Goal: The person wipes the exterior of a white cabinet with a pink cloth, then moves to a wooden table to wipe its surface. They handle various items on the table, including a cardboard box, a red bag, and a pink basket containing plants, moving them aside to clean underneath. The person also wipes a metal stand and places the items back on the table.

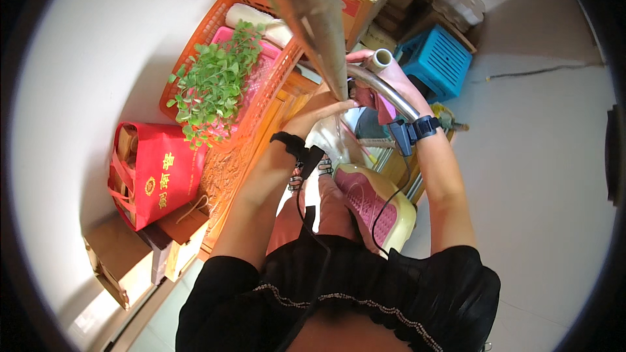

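Note:
My left hand [337, 106] reaches in from the left below a long upright pole [320, 24], its fingertips at a dark red cloth [379, 103]. Whether it grips the cloth is unclear. My right hand [395, 77] is beyond a curved shiny metal tube [389, 93], with fingers showing beside the open end of a pale hollow tube [382, 58]. The metal tube and pole hide much of this hand, so its grip cannot be made out. Both wrists wear black strapped devices with cables.
An orange plastic basket [171, 80] with leafy green sprigs [215, 83] stands on a carved wooden cabinet [227, 171]. Beside it are a red bag [171, 171] and cardboard boxes [120, 254]. A blue plastic stool [442, 61] stands at right; a pink-and-cream footbath [406, 215] is near my legs.

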### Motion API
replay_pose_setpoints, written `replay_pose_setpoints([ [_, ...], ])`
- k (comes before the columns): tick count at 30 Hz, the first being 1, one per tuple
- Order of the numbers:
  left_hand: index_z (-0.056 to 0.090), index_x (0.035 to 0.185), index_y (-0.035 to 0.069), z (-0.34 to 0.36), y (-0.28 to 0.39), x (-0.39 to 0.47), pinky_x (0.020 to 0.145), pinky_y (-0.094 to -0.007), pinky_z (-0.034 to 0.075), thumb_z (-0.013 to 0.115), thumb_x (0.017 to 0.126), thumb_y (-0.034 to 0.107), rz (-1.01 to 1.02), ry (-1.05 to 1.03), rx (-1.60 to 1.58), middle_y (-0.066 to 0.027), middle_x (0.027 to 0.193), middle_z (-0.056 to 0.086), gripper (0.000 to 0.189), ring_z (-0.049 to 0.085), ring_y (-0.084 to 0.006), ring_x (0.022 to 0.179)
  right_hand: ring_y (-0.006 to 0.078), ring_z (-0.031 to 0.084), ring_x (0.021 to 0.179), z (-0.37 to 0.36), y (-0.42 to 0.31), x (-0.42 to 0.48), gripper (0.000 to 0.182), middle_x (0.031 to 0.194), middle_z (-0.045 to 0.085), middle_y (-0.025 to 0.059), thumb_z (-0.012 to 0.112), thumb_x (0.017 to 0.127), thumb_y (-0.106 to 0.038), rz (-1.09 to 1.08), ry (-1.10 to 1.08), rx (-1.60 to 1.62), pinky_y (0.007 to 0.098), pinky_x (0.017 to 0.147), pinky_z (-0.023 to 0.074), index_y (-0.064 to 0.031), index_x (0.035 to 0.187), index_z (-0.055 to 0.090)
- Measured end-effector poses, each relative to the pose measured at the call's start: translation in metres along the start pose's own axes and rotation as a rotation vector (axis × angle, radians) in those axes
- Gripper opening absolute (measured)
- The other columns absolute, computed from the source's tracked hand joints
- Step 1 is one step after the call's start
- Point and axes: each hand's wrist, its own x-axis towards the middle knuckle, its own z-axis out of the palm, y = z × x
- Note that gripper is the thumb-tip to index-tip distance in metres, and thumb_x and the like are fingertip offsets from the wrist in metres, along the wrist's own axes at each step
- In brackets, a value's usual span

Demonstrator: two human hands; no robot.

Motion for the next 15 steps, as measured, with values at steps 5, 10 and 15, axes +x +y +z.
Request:
replay_pose_setpoints([
  [5,0.021,0.142,0.003,-0.015,-0.031,0.006,0.1,-0.0339,0.037,0.083,0.064,0.029,0.036,0.021,0.139,-0.0153,0.134,0.04,0.103,0.039,-0.0223,0.124,0.0142,0.063,0.091,0.007,-0.012,0.011,0.055,0.111,0.064,0.0088,0.073,0.077,-0.004,0.073,-0.039,0.172,0.0276,0.077,0.0523,-0.003,0.127,0.05],
  [10,0.021,0.144,0.005,-0.002,0.001,-0.011,0.102,-0.0325,0.034,0.082,0.067,0.026,-0.007,0.077,0.106,-0.0141,0.134,0.041,0.1,0.04,-0.0229,0.124,0.013,0.06,0.091,-0.015,0.035,0.005,0.038,0.104,0.061,0.0046,0.06,0.088,-0.008,0.045,0.034,-0.023,0.0271,0.079,0.0513,-0.0048,0.124,0.052],
  [15,0.01,0.144,0.0,-0.01,0.0,-0.006,0.109,-0.0333,0.025,0.081,0.068,0.031,-0.109,0.024,0.099,-0.0165,0.143,0.031,0.109,0.028,-0.0227,0.133,0.0222,0.059,0.097,-0.019,0.063,-0.008,0.056,0.114,0.056,0.013,0.064,0.085,-0.016,-0.026,0.171,-0.383,0.0325,0.085,0.0497,-0.0087,0.135,0.041],
])
